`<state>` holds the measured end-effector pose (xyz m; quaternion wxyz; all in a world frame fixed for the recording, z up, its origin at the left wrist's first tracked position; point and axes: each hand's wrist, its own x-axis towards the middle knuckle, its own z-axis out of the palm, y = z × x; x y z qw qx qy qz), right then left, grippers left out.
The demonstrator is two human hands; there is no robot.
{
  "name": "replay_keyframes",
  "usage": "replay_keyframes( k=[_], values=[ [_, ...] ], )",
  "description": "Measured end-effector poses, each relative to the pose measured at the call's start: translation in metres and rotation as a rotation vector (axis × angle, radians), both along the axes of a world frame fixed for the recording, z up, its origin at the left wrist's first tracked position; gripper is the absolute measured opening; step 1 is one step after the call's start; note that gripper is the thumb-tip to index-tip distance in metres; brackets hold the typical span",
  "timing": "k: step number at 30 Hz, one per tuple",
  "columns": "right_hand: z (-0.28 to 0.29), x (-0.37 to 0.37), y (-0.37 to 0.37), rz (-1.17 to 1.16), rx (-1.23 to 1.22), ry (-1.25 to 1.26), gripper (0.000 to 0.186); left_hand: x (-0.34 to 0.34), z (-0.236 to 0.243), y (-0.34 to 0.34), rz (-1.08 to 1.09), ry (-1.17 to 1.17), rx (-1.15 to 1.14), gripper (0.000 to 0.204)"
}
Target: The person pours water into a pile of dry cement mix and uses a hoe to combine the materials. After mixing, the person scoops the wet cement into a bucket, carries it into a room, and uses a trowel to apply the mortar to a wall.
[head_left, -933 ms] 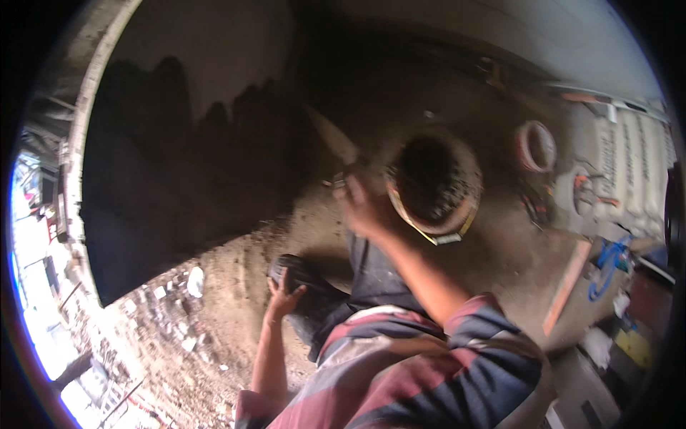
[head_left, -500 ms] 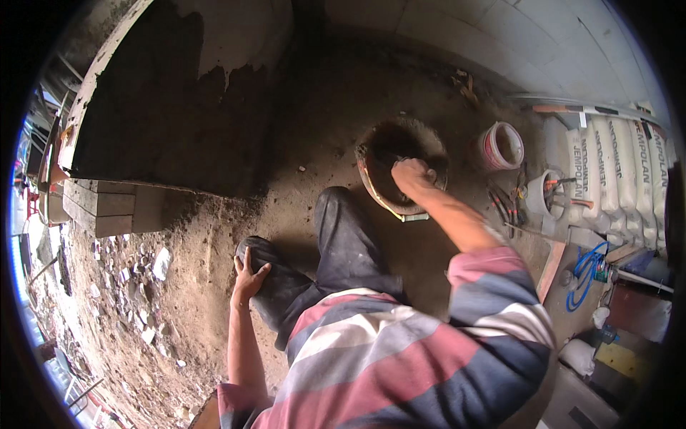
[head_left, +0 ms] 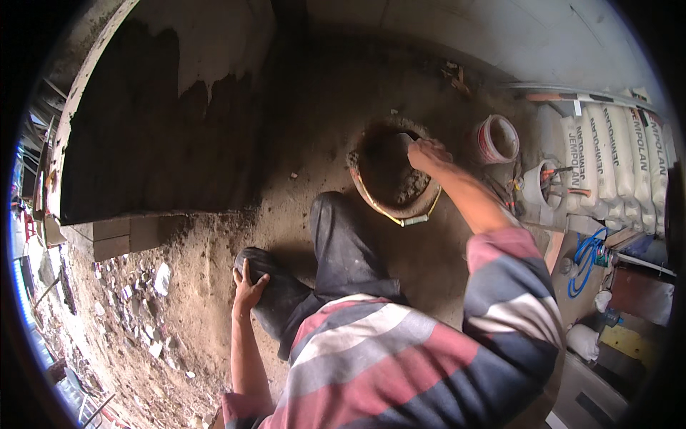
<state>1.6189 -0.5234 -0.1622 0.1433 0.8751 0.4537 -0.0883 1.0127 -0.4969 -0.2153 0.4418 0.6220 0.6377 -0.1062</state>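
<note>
Red, grey and navy striped shirt [head_left: 429,357], dark trousers [head_left: 343,243]

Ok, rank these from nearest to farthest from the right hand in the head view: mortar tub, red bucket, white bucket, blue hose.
1. Mortar tub: the right hand is over its far rim, reaching inside.
2. Red bucket: just right of the hand.
3. White bucket: farther right, beside the stacked sacks.
4. Blue hose: farthest, lower right on the floor.
</note>
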Motion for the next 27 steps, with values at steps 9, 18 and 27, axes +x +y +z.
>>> replay_keyframes(
  k=[9,18,27],
  values=[
    [-0.075,0.000,-0.016,0.119,-0.022,0.181,0.031,0.008,0.000,0.016,-0.067,-0.001,-0.038,0.107],
    [0.004,-0.068,-0.046,-0.761,0.100,1.317,0.050,0.000,-0.003,0.013,-0.044,0.030,-0.021,0.107],
    [-0.018,-0.091,-0.118,-0.357,0.592,0.598,0.053,0.012,0.001,0.019,-0.003,0.001,-0.091,0.109]
  ],
)
